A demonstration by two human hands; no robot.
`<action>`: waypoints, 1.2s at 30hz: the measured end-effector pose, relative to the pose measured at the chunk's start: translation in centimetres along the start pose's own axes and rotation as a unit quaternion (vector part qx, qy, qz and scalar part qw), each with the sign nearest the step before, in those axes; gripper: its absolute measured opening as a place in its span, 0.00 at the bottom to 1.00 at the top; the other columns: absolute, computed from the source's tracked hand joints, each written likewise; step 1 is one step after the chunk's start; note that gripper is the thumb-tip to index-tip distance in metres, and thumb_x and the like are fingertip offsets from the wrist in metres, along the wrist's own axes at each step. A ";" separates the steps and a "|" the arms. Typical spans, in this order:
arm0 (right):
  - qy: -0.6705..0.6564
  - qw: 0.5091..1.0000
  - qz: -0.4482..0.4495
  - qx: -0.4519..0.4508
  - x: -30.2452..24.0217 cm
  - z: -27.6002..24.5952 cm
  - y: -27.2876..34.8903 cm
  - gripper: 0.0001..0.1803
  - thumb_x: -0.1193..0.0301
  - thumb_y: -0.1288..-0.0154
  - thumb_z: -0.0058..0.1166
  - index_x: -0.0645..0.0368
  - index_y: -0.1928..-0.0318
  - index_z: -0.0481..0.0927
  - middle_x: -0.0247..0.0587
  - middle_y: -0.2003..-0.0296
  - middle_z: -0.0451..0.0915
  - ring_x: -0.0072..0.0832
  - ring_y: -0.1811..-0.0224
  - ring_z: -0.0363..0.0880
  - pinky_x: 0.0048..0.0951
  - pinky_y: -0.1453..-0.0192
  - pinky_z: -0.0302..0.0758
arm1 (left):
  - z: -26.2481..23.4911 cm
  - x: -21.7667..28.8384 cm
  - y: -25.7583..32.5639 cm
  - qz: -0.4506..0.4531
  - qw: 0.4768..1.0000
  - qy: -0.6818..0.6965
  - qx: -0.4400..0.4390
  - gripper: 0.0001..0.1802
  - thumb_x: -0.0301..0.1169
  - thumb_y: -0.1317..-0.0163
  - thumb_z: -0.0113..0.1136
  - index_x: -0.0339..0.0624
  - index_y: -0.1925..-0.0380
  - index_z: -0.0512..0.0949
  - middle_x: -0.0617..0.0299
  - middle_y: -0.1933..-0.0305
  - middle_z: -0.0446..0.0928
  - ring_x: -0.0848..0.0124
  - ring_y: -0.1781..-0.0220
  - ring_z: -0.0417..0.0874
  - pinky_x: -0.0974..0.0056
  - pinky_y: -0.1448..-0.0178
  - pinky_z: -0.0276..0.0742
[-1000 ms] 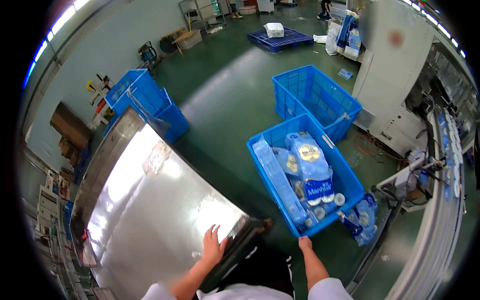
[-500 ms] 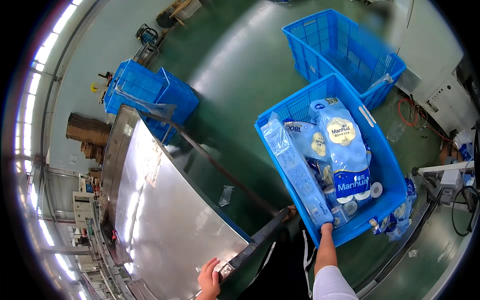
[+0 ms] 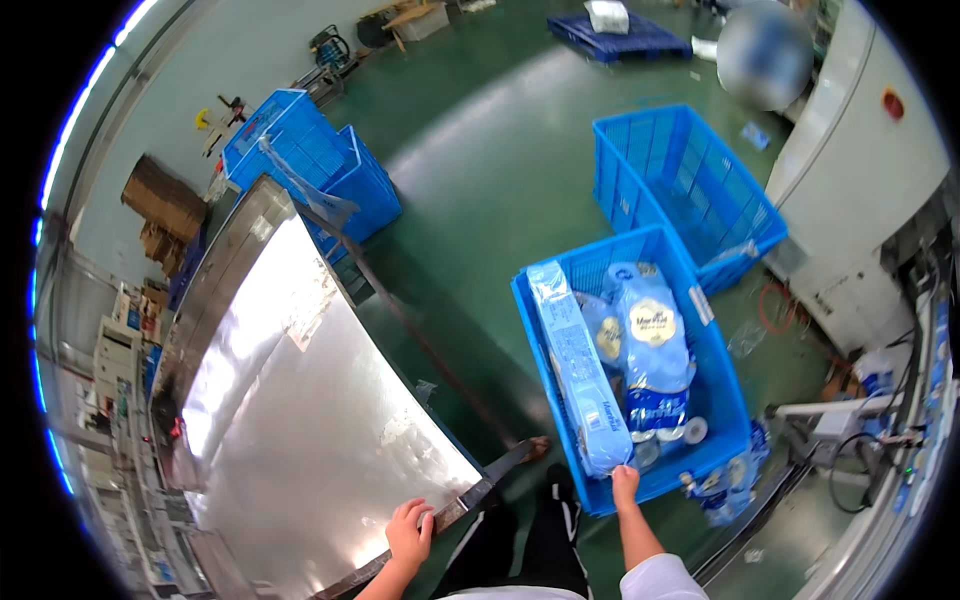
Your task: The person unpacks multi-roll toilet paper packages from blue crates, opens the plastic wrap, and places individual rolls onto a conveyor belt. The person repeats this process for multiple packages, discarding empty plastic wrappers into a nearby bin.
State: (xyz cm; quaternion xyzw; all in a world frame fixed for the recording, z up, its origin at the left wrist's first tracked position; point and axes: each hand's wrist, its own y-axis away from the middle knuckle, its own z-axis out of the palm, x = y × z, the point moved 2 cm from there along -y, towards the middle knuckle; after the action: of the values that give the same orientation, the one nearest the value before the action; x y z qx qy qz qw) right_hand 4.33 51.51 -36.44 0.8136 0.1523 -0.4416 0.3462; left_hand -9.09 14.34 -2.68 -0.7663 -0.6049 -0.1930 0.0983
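A blue plastic crate (image 3: 725,390) stands on the green floor, filled with blue wrapped packs. A long pack (image 3: 575,365) lies along its left side and a wider pack (image 3: 650,345) lies beside it. My right hand (image 3: 624,481) grips the near end of the long pack at the crate's near rim. My left hand (image 3: 410,530) rests on the near edge of the shiny steel table (image 3: 300,420), fingers curled over the edge.
An empty blue crate (image 3: 680,190) stands beyond the full one. More blue crates (image 3: 300,160) sit at the table's far end. A white machine cabinet (image 3: 860,180) and a conveyor frame (image 3: 900,440) stand on the right. Cardboard lies at the far left.
My head has tilted and the view has shifted. My right hand stays at the near end of the long pack, and my left hand stays on the table's edge.
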 end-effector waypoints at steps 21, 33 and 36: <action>0.242 0.866 -0.434 0.044 -59.3 -2.5 -5.0 0.13 0.67 0.44 0.44 0.57 0.83 0.71 0.35 0.85 0.68 0.26 0.85 0.65 0.31 0.81 0.60 | -5.7 -11.7 6.2 0.112 0.933 0.329 0.089 0.15 0.20 0.49 0.52 0.43 0.59 0.75 0.52 0.49 0.72 0.53 0.45 0.72 0.58 0.41 0.68; 0.093 0.885 -0.429 -0.155 -72.5 0.7 38.2 0.10 0.66 0.42 0.48 0.51 0.79 0.72 0.22 0.84 0.64 0.11 0.84 0.58 0.17 0.81 0.52 | -3.5 -24.8 6.1 -0.052 0.902 0.423 0.070 0.19 0.28 0.44 0.56 0.40 0.50 0.70 0.53 0.47 0.69 0.62 0.49 0.73 0.61 0.46 0.70; 0.026 0.849 -0.426 -0.311 -72.5 1.1 43.6 0.09 0.69 0.39 0.48 0.53 0.77 0.72 0.21 0.83 0.65 0.10 0.84 0.58 0.15 0.81 0.53 | -1.7 -27.6 4.5 -0.161 0.858 0.467 0.145 0.26 0.36 0.38 0.53 0.38 0.42 0.63 0.48 0.41 0.65 0.59 0.44 0.70 0.60 0.40 0.66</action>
State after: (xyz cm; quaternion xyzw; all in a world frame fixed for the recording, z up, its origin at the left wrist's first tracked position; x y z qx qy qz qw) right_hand -13.02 23.83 41.57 0.5297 0.6225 -0.4537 0.3552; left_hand -10.44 -11.99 -12.26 -0.4553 -0.6243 -0.4515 0.4462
